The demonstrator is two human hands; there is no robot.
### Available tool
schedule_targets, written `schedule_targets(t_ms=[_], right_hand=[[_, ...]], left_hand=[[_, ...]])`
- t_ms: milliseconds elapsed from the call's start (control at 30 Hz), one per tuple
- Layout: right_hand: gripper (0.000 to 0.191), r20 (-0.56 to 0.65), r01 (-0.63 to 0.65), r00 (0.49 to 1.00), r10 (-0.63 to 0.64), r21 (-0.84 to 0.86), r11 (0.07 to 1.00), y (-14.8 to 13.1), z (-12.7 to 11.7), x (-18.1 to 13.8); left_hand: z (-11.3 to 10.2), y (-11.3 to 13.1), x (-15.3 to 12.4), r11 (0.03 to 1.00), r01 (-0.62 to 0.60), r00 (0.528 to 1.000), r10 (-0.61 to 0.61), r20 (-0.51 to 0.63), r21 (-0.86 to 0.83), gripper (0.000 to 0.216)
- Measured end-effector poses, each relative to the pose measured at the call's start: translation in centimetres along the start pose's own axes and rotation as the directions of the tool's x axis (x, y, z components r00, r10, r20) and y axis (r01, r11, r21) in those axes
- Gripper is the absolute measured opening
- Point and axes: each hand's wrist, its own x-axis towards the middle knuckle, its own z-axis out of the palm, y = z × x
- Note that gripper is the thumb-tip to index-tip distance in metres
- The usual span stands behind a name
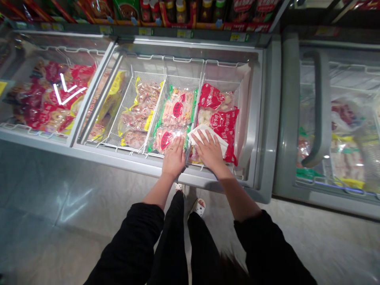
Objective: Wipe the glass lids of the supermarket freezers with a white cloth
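Both my hands reach into an open chest freezer with wire baskets. My left hand lies flat, fingers together and stretched out, on a green-edged frozen food packet in the middle basket. My right hand presses a white cloth with spread fingers onto the red packets in the right basket. Neither hand grips anything that I can see.
A basket of yellow-edged packets sits left of my hands. Further left, a closed glass lid covers red packets. Another freezer with a grey handle stands at the right. Shelves of bottles run above. Grey tiled floor lies below.
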Motion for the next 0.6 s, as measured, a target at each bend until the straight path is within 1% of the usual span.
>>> schedule_targets(t_ms=[67,100,200,300,367,467,533,600], right_hand=[[0.053,0.015,0.011,1.000,-0.011,-0.002,1.000,0.9,-0.5,1.1],[0.053,0.021,0.012,1.000,-0.012,-0.004,1.000,1.3,-0.7,1.2],[0.054,0.016,-0.022,1.000,0.023,-0.014,1.000,2.1,-0.9,-0.3],[0.054,0.006,-0.091,0.996,0.092,-0.034,0.995,1.5,-0.3,-2.4],[0.054,0.008,-0.114,0.993,0.114,-0.045,0.992,0.7,0.1,-2.7],[0.053,0.004,-0.086,0.996,0.087,-0.036,0.996,0.1,0.1,-0.9],[0.053,-0.005,-0.060,0.998,0.060,-0.023,0.998,0.5,-0.3,1.0],[0.052,-0.019,-0.056,0.998,0.056,-0.015,0.998,1.4,-0.8,2.5]], left_hand=[[-0.1,-0.1,0.0,1.000,0.003,1.000,-0.002,0.010,-0.006,0.073],[-0.1,-0.2,0.0,1.000,-0.001,1.000,0.001,0.020,-0.011,0.073],[-0.1,-0.6,-0.1,0.999,-0.023,0.999,0.024,0.034,-0.029,0.073],[-0.4,-0.9,-0.2,0.998,-0.045,0.999,0.046,0.023,-0.048,0.078],[-0.7,-0.8,0.1,0.997,-0.045,0.999,0.046,0.021,-0.060,0.082],[-1.2,-0.5,1.3,0.997,-0.053,0.998,0.055,0.030,-0.060,0.083],[-1.4,-0.2,2.7,0.996,-0.077,0.997,0.078,0.029,-0.053,0.081],[-1.6,0.0,4.5,0.993,-0.103,0.994,0.104,0.017,-0.056,0.077]])
